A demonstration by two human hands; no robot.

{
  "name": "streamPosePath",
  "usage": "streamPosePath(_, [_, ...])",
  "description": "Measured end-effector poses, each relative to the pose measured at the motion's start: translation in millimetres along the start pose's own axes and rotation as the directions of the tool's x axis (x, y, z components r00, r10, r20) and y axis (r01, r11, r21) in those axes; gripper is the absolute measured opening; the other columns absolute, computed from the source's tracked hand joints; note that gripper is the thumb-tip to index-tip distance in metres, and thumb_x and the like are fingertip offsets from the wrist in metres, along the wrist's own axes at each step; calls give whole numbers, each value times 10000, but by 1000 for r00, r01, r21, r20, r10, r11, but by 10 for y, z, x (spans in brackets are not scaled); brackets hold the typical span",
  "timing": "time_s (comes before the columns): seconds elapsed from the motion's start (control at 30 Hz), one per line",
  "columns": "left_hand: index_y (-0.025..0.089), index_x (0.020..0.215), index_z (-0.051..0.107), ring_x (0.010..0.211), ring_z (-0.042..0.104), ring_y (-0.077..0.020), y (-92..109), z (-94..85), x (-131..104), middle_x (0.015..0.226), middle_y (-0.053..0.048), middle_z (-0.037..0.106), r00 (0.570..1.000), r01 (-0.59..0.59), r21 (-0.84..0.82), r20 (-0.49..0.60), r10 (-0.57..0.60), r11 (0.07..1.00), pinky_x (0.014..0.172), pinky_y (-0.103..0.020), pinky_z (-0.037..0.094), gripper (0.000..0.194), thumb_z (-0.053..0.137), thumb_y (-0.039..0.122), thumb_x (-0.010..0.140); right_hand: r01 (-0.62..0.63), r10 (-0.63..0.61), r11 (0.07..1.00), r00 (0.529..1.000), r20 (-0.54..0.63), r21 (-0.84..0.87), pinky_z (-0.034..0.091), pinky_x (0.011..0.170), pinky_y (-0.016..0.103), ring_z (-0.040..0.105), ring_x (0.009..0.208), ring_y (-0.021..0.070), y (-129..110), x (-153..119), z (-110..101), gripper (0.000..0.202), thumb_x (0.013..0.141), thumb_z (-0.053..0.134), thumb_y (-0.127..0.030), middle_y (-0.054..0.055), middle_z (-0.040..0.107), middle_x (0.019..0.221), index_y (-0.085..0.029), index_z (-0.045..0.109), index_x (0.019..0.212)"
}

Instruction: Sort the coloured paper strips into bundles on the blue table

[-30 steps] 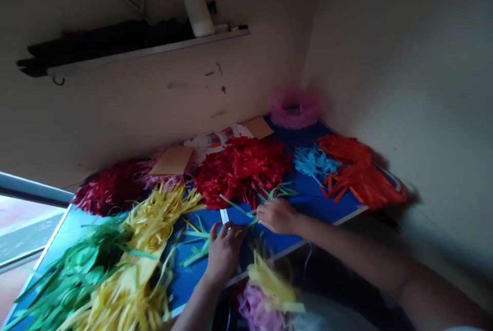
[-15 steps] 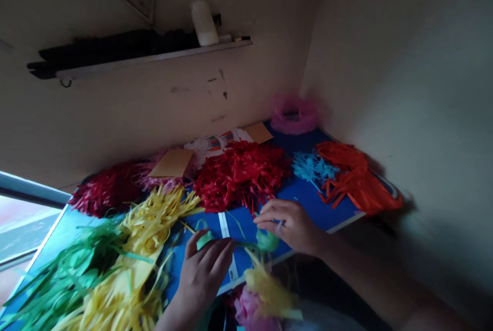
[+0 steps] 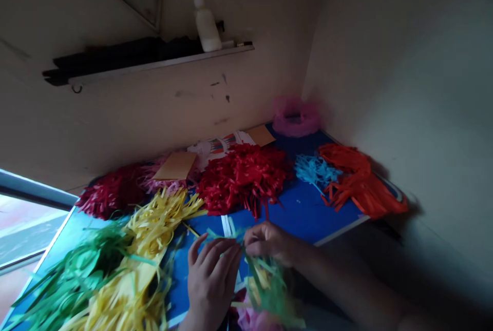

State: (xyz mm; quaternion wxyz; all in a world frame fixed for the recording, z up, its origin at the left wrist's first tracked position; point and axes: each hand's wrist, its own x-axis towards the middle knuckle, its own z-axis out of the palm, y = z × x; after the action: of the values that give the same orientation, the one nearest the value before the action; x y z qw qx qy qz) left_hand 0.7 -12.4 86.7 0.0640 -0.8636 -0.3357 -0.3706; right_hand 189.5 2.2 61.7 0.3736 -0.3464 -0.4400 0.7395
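Below the right hand point(image 3: 267, 239) pinching them, green strips point(image 3: 271, 290) slant lengthwise down-right; left hand point(image 3: 212, 272), grip unclear.

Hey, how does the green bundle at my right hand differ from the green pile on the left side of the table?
The green bundle hangs below the right hand, over the table's front edge, while the green pile lies on the tabletop. The green bundle looks smaller; the green pile spreads wider. The green bundle is blurred, whereas the green pile shows more clearly. Both are made of thin green strips.
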Motion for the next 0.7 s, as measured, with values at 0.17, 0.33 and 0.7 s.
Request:
streamPosePath(0.17, [223, 929, 629, 800, 668, -164, 125, 204, -81, 836, -24, 694, 951, 287, -128, -76, -298, 949, 782, -301, 505, 63, 577, 203, 900, 198, -235, 953, 961, -148, -229, 276, 544, 229, 366, 567, 89, 71, -13, 11, 142, 721, 665, -297, -62, 463, 603, -168, 623, 680])
streamPosePath(0.33, [231, 897, 619, 821, 686, -186, 193, 295, -131, 835, -24, 714, 922, 364, -125, -93, -376, 923, 801, -328, 533, 37, 584, 229, 887, 315, -423, 854, 884, -200, -415, 409, 664, 234, 551, 716, 127, 119, -26, 35, 36, 738, 639, -192, -21, 612, 755, -186, 664, 763])
streamPosePath(0.7, [222, 829, 709, 782, 695, -199, 286, 412, -192, 846, -43, 735, 728, 628, -529, 139, -672, 571, 703, -290, 566, 165, 703, 378, 775, 355, -507, 809, 826, -249, -469, 464, 706, 254, 613, 710, 147, 61, -146, 108, 48, 753, 696, -226, -2, 680, 725, -205, 734, 731])
